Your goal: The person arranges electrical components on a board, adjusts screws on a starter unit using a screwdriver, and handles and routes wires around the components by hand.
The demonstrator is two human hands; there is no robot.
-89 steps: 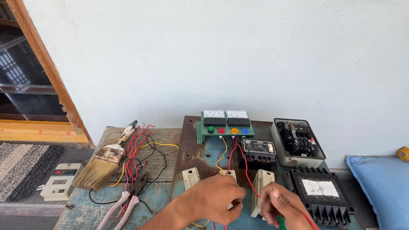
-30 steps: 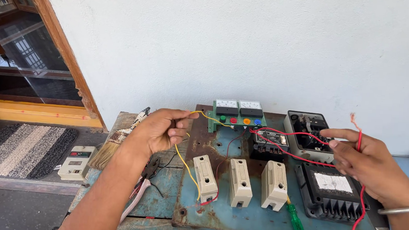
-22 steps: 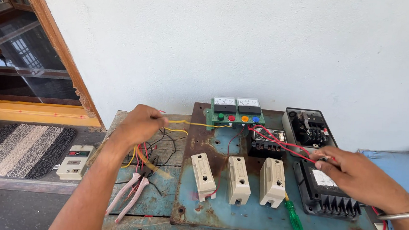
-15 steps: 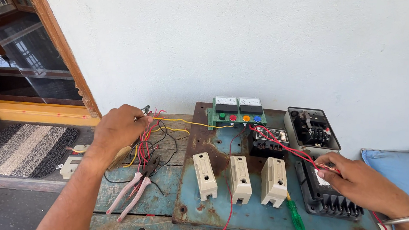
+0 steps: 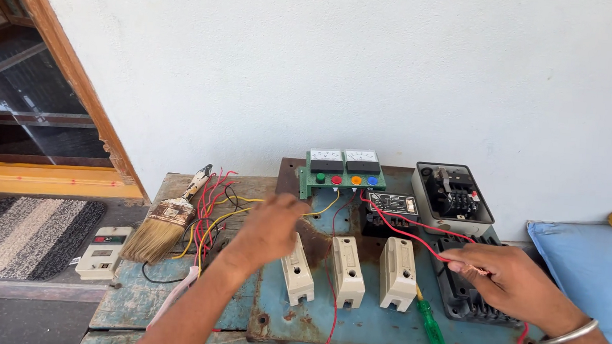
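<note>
Head view. The fingers of the right hand (image 5: 512, 283) are pinched shut on a red wire (image 5: 407, 232), gripping it above the black finned block (image 5: 469, 294) at the right edge of the blue metal panel (image 5: 352, 321); from the pinch the wire runs up and left to the green meter box (image 5: 341, 171) at the panel's far edge, and its free end hangs past the wrist, which carries a metal bangle (image 5: 568, 332). The left hand (image 5: 266, 228) hovers over the panel's left part with fingers loosely curled; motion blur hides whether it grips anything, though a yellow wire (image 5: 315, 209) emerges from beside it toward the meter box. Half a second earlier this hand lay on the bundle of loose wires (image 5: 210, 204) on the wooden bench; it has since swung right onto the panel, which suggests the work is returning to the wiring at the switches. Three cream switch boxes (image 5: 346, 270) stand in a row between the two hands, just beside the left fingers. A green screwdriver (image 5: 430, 327) lies near the panel's front edge, below the right hand. A paintbrush (image 5: 163, 225) and a small white box (image 5: 100, 252) rest toward the bench's left edge.
</note>
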